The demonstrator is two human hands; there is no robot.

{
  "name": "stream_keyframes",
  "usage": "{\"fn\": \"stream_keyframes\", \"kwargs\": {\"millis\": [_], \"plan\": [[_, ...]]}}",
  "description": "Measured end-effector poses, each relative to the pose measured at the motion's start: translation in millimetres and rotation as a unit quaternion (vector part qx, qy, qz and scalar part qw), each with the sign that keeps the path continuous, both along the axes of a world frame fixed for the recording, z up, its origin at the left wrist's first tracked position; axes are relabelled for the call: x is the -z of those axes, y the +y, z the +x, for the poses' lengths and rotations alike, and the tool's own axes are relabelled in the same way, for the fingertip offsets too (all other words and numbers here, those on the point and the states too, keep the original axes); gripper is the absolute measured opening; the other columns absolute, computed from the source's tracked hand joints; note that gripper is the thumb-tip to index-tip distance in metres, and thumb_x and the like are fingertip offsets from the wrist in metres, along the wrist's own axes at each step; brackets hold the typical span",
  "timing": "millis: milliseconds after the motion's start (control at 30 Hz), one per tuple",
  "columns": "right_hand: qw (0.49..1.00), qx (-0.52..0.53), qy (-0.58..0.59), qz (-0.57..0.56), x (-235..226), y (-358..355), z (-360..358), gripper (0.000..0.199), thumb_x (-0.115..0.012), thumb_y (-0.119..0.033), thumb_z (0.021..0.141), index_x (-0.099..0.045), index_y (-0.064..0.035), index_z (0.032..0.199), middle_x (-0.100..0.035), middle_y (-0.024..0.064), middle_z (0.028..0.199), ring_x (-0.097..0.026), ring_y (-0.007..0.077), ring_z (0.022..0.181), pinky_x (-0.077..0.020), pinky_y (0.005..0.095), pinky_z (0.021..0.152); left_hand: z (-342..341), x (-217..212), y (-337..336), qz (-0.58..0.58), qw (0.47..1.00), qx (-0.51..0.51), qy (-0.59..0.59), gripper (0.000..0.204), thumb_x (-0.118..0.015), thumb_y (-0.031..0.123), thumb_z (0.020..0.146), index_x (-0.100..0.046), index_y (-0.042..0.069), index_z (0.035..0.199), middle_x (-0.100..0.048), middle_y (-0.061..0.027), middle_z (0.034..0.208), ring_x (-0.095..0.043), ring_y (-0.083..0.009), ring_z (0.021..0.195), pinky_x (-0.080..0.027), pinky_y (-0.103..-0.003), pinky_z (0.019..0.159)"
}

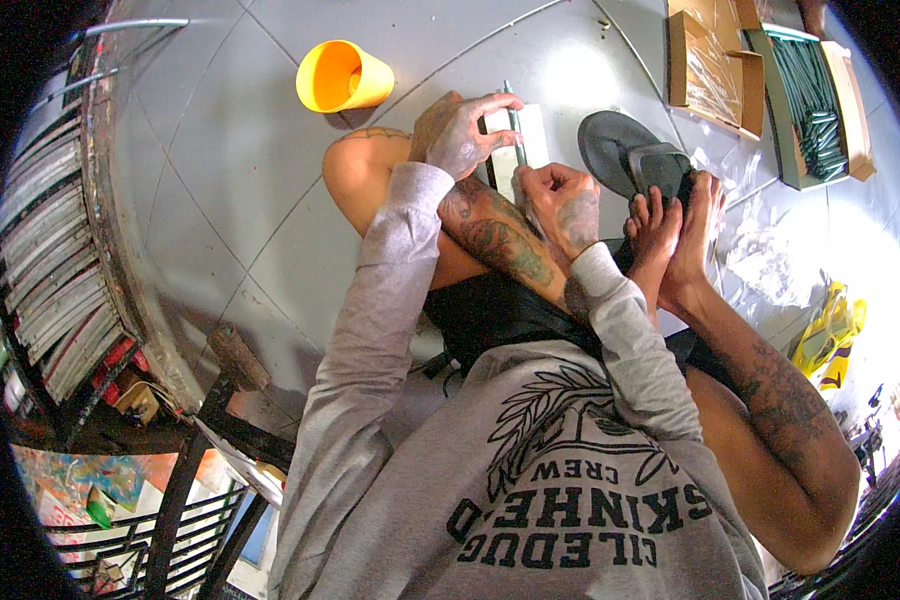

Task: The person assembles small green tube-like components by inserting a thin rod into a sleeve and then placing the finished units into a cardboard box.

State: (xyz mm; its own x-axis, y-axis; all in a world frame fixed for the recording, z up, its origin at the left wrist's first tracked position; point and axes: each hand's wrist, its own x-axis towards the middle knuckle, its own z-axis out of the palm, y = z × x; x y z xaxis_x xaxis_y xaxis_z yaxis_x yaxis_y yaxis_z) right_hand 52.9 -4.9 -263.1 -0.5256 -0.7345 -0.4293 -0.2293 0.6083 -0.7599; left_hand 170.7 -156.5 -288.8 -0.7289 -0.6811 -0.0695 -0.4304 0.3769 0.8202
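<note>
1. Grey sweatshirt point(490, 420) covers my torso, nearest me from the white block point(536, 130).
2. Over that block, the slim dark pen point(515, 124) points lengthwise towards me.
3. Left of the block, my left hand point(462, 135) grips its shaft.
4. At the block's near edge, my right hand point(566, 205), fingers curled, seems to pinch its near end.

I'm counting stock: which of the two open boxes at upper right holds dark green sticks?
The right-hand box: dark green sticks lie in it, whereas the left-hand box holds thin, pale sticks.
</note>
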Motion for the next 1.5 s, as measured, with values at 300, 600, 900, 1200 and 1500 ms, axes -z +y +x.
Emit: {"fn": "stream_keyframes", "kwargs": {"millis": [300, 600, 900, 1200, 1500], "plan": [[0.994, 0.006, -0.089, 0.055, 2, 4, -13, 0.036, -0.069, -0.035, 0.082, -0.076, 0.0008, 0.082, -0.073, 0.0145, 0.074, -0.072, 0.0246, 0.071, -0.0565, 0.0384, 0.076, -3, 14, 0, 0.156, 0.983, 0.017, 0.098, 0.043, -0.085, 0.018, 0.076, -0.068, 0.003, 0.113, -0.071, -0.0079, 0.117, -0.065, -0.0193, 0.107, -0.047, -0.032, 0.101], [0.997, 0.013, -0.077, -0.004, 11, 9, -8, 0.032, -0.072, -0.027, 0.086, -0.070, 0.0023, 0.073, -0.064, 0.0021, 0.060, -0.056, 0.0071, 0.053, -0.0449, 0.0256, 0.051, -1, 17, -1, 0.163, 0.982, 0.025, 0.087, 0.045, -0.083, 0.023, 0.079, -0.068, 0.004, 0.117, -0.068, -0.0092, 0.124, -0.059, -0.0194, 0.120, -0.041, -0.033, 0.107], [0.996, 0.018, -0.085, 0.007, 4, 8, -9, 0.031, -0.071, -0.026, 0.085, -0.070, 0.0025, 0.073, -0.064, 0.0031, 0.060, -0.056, 0.0077, 0.052, -0.0451, 0.0260, 0.050, -2, 8, -2, 0.129, 0.990, 0.031, 0.052, 0.045, -0.083, 0.023, 0.079, -0.068, 0.004, 0.117, -0.069, -0.0086, 0.122, -0.060, -0.0201, 0.119, -0.042, -0.034, 0.107], [0.995, 0.014, -0.096, 0.027, 5, 9, -11, 0.032, -0.071, -0.029, 0.082, -0.072, 0.0024, 0.076, -0.067, 0.0074, 0.064, -0.062, 0.0141, 0.058, -0.0499, 0.0302, 0.059, -1, 12, -3, 0.102, 0.994, 0.032, -0.001, 0.046, -0.083, 0.024, 0.078, -0.068, 0.005, 0.117, -0.068, -0.0089, 0.123, -0.059, -0.0206, 0.120, -0.042, -0.035, 0.107], [0.993, 0.005, -0.098, 0.066, 7, 10, -14, 0.035, -0.069, -0.033, 0.075, -0.075, 0.0011, 0.080, -0.074, 0.0172, 0.078, -0.073, 0.0290, 0.073, -0.0572, 0.0392, 0.077, -5, -5, -4, 0.044, 0.995, 0.029, -0.085, 0.049, -0.083, 0.037, 0.077, -0.069, 0.012, 0.117, -0.070, -0.0066, 0.122, -0.063, -0.0230, 0.114, -0.046, -0.035, 0.100]]}}
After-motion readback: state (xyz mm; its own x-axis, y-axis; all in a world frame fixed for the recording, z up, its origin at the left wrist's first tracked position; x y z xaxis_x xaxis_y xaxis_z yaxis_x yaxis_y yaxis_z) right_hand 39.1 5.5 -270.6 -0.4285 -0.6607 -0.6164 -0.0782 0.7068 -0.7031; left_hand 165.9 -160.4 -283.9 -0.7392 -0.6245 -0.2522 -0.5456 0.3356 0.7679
